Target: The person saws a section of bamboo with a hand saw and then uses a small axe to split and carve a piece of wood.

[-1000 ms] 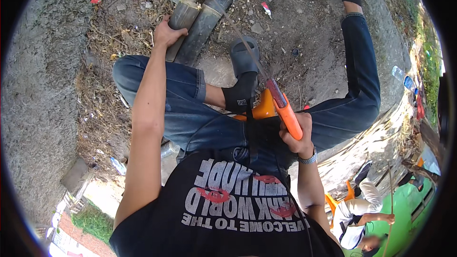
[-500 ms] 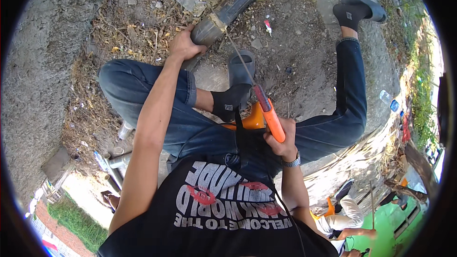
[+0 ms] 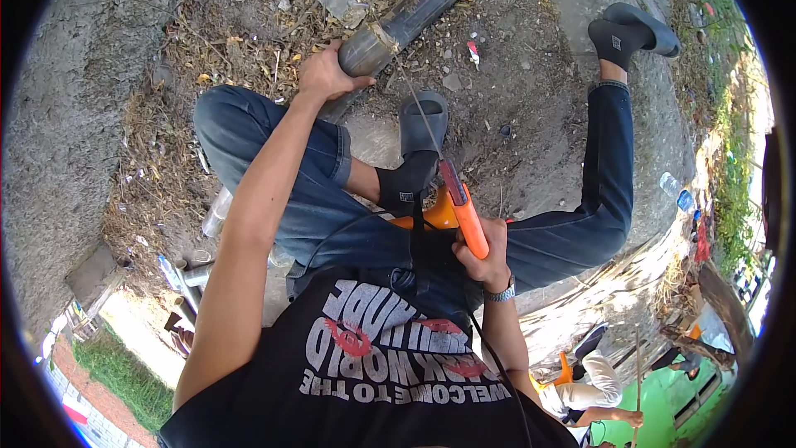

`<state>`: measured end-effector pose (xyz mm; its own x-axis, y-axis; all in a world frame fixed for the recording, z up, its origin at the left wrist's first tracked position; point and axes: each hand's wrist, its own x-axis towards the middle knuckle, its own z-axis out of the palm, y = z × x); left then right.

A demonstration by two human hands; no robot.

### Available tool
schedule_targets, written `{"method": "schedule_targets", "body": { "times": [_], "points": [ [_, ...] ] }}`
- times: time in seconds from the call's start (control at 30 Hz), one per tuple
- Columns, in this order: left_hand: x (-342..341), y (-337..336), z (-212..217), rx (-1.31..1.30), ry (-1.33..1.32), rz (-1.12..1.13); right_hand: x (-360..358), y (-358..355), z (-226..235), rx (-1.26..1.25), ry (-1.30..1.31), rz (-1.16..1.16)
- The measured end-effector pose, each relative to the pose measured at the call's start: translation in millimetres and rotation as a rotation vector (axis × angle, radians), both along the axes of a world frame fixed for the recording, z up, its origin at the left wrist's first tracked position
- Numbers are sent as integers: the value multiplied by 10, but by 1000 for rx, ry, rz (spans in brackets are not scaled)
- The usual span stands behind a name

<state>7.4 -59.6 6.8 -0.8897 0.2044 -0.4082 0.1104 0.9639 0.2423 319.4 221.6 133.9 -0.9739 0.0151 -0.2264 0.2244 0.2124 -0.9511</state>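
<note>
A person in a black printed T-shirt [image 3: 398,415] and dark blue denim jeans [image 3: 348,236] works outdoors over bare, leaf-strewn soil [image 3: 531,83], the two hands well apart. The left hand [image 3: 326,76] is clamped around the near end of a thick, grey-green bamboo tube [image 3: 419,12], which lies slanted on the ground ahead and slightly left of the body, a pale ring around it just past the fingers. The right hand [image 3: 485,250], with a silver metal watch [image 3: 502,291] at its wrist, closes tightly around the bright orange handle of a saw-like tool [image 3: 469,226]. Its thin, straight blade, seen nearly edge-on, runs up toward the pale ring; whether it is sunk into the bamboo cannot be told. A grey rubber slide sandal [image 3: 424,108] and a black sock [image 3: 406,182] cover the left foot below the tube, while the right leg stretches out to the side. An orange plastic seat [image 3: 442,213] shows between the legs. A clear plastic bottle [image 3: 669,186] lies near the right knee, and a red-and-white wrapper [image 3: 473,52] sits on the soil beyond the sandal. At lower right, a co-worker's hand [image 3: 634,418] holds a thin brown stick [image 3: 638,382].
</note>
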Motion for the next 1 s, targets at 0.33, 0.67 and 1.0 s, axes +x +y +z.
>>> {"method": "schedule_targets", "body": {
  "times": [0.33,0.67,1.0],
  "points": [
    [-17,5,3,11,-24,8,18,21,48,66,-18,50],
    [16,-29,-34,34,-7,5,64,17,35,61,-26,46],
    [-49,9,27,49,-22,74,-2,29,-5,20,-12,41]
  ]
}}
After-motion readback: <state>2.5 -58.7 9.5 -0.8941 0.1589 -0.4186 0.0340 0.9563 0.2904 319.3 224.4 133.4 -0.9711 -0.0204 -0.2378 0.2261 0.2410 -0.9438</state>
